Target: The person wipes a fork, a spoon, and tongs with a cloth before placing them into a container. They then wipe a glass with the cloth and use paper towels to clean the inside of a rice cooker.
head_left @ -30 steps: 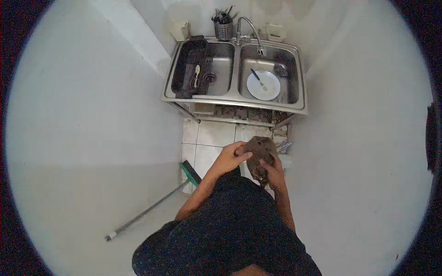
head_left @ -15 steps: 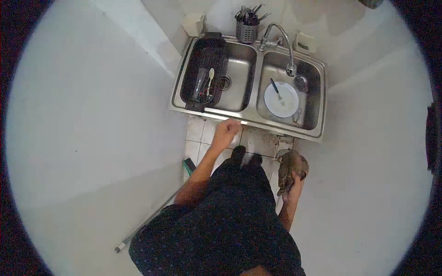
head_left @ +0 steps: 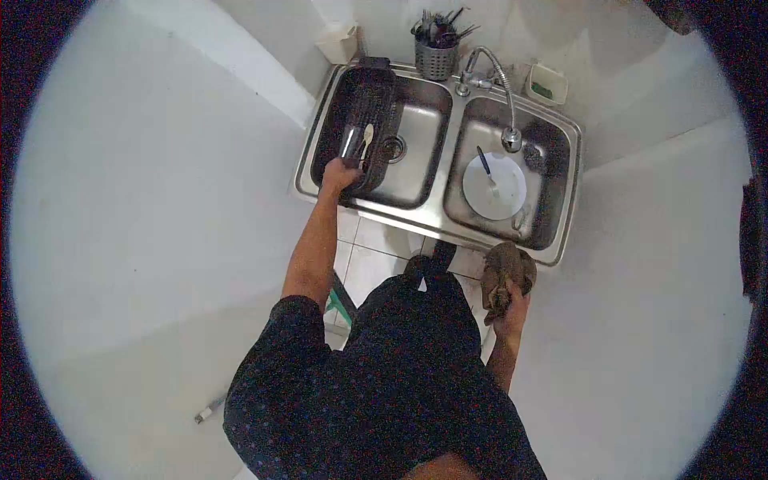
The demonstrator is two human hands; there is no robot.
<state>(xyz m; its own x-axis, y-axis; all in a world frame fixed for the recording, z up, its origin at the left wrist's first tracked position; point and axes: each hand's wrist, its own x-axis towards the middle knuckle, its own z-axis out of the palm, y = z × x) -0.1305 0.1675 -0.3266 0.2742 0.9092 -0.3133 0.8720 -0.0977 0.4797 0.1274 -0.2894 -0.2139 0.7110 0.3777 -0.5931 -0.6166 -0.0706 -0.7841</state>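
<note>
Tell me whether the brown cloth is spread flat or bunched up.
Bunched up: the brown cloth is gathered in uneven folds in the right hand, with no flat sheet showing.

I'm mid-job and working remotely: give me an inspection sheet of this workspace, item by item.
Surface: steel double sink; left basin and right basin.
Job's things: brown cloth, bunched; clear glass and pale spoon in the black rack, left basin.
Clutter: white plate in the right basin, dark-handled fork on it; full cutlery holder behind the sink.
Hands: left hand at the glass, grip unclear; right hand grasping the cloth.
Cables: nothing seen.
Surroundings: pale walls, tiled floor, green-and-black floor tool partly hidden by the left arm.
</note>
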